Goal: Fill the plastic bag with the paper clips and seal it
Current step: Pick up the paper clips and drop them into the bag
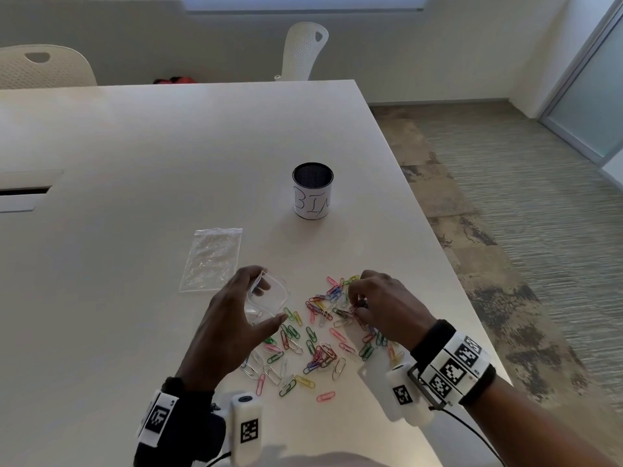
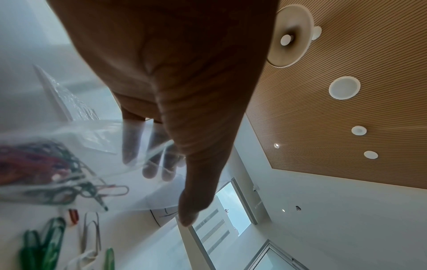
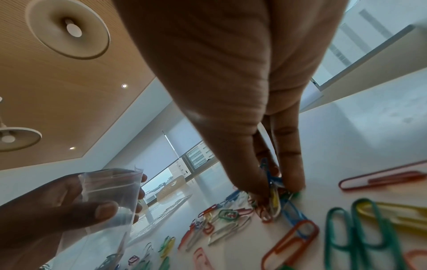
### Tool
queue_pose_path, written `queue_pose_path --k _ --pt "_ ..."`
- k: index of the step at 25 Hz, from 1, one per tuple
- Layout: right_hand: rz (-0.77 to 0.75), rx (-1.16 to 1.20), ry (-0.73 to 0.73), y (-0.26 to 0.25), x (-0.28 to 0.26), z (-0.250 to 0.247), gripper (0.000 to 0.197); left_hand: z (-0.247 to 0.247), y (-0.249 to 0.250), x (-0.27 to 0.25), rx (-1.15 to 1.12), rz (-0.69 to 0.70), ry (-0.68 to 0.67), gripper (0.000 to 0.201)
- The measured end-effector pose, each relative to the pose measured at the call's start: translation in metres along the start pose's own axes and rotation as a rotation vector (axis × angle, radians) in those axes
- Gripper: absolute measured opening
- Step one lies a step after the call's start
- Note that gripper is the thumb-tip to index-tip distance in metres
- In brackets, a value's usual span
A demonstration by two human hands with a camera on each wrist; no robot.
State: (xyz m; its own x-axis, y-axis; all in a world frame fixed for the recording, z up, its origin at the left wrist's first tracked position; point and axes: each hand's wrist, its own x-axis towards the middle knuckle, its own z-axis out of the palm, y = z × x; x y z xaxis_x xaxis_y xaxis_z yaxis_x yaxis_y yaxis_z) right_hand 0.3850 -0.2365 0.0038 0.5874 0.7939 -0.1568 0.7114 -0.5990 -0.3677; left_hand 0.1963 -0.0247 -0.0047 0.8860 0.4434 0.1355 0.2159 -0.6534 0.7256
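Note:
My left hand [image 1: 251, 305] holds a clear plastic bag [image 1: 269, 298] with its mouth spread open, fingers on one side and thumb on the other. In the left wrist view the plastic bag [image 2: 97, 146] has several coloured clips at its bottom. Several coloured paper clips [image 1: 317, 345] lie scattered on the white table [image 1: 135, 163] between my hands. My right hand [image 1: 362, 303] is down on the pile, its fingertips [image 3: 293, 180] pinching a small bunch of paper clips [image 3: 275, 193].
A second clear bag [image 1: 212, 259] lies flat on the table beyond my left hand. A black mesh cup [image 1: 313, 190] with a white label stands farther back. The table's right edge [image 1: 448, 264] runs close to my right hand. Two white chairs stand behind the table.

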Motion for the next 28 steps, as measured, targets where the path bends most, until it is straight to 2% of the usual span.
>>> queue_pose_path --k 5,9,13,16,18,20,22,26,28 --pt "-0.018 0.064 0.043 0.008 0.003 -0.005 0.005 -0.002 0.001 -0.001 0.003 -0.004 0.009 0.070" --pt "0.003 0.225 0.075 0.017 0.005 -0.011 0.009 -0.002 0.002 -0.001 0.000 -0.004 0.014 0.069" --pt "0.071 0.684 0.061 0.005 0.004 -0.023 0.010 -0.001 0.002 -0.001 0.004 -0.002 0.015 0.070" --pt "0.048 1.020 0.027 -0.021 0.005 -0.033 0.014 -0.001 0.001 0.000 0.007 -0.006 0.020 0.070" --pt "0.013 1.131 0.034 -0.044 0.006 -0.036 0.017 0.000 0.001 0.001 0.006 -0.006 0.024 0.070" --pt "-0.041 1.129 0.057 -0.068 0.010 -0.034 0.017 -0.001 0.001 0.001 0.012 -0.003 0.026 0.071" --pt "-0.120 1.031 0.087 -0.088 0.017 -0.028 0.014 -0.002 0.001 0.000 0.010 -0.009 0.028 0.069" --pt "-0.334 0.604 0.174 -0.108 0.031 -0.011 0.014 -0.001 0.001 0.001 -0.011 -0.022 0.025 0.067" --pt "-0.390 0.486 0.167 -0.113 0.033 -0.009 0.018 -0.001 0.000 0.001 -0.018 -0.021 0.033 0.065"
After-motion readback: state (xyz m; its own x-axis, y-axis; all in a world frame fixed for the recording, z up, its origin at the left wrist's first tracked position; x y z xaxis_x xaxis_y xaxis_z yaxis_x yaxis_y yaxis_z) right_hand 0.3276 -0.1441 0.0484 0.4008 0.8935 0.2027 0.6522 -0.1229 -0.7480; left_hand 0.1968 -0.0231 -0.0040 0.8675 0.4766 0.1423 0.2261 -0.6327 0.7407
